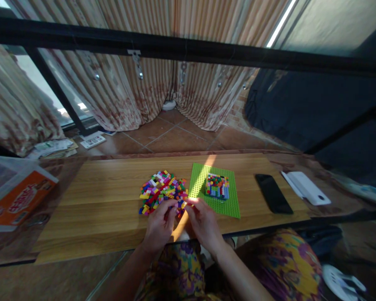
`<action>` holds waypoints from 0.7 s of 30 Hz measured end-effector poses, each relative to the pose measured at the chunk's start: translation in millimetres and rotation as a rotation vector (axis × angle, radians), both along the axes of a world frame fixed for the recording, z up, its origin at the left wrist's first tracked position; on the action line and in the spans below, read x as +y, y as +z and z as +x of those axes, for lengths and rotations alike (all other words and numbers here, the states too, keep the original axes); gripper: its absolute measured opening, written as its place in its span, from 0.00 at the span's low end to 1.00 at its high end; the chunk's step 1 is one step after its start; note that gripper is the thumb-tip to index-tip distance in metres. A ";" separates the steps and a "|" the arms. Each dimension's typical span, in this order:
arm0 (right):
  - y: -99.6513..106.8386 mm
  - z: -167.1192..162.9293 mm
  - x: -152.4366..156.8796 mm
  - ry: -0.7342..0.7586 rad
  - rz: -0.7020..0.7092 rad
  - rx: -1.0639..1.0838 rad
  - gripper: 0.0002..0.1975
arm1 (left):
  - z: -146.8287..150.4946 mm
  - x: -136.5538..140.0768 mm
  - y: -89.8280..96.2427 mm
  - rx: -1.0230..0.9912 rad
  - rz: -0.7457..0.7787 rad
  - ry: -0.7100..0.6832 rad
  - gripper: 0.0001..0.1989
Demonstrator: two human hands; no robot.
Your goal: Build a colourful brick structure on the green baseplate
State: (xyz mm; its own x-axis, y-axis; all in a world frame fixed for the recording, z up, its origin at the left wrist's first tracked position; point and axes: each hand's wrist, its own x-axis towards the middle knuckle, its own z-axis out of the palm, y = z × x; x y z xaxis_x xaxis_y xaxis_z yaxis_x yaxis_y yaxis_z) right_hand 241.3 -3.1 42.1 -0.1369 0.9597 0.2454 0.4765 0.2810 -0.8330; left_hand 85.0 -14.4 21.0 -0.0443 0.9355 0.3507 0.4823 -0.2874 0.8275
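Multicoloured bricks [163, 190] lie heaped, no clear axis; our left hand [159, 225] and right hand [203, 223] pinch small pieces, too tiny to tell.

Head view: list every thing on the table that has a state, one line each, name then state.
left hand: fingers curled at the pile's near edge, grip unclear.
right hand: fingertips pinched beside the left, grip unclear.
loose brick pile: scattered, unassembled.
green baseplate: lying flat, mostly bare.
brick block: assembled, standing on the baseplate.
black phone: flat, screen dark.
white case: lying closed.
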 end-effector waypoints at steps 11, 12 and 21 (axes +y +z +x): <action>-1.7 -11.5 -2.1 0.035 -0.032 0.020 0.11 | -0.1 0.0 -1.9 0.032 0.004 -0.015 0.09; -1.0 -11.6 -2.2 0.035 -0.039 0.016 0.11 | 0.0 -0.1 -1.3 0.038 0.013 -0.012 0.09; -7.1 -15.4 -3.8 -0.016 -0.056 -0.004 0.11 | 2.0 -1.6 -1.4 0.030 0.041 0.010 0.06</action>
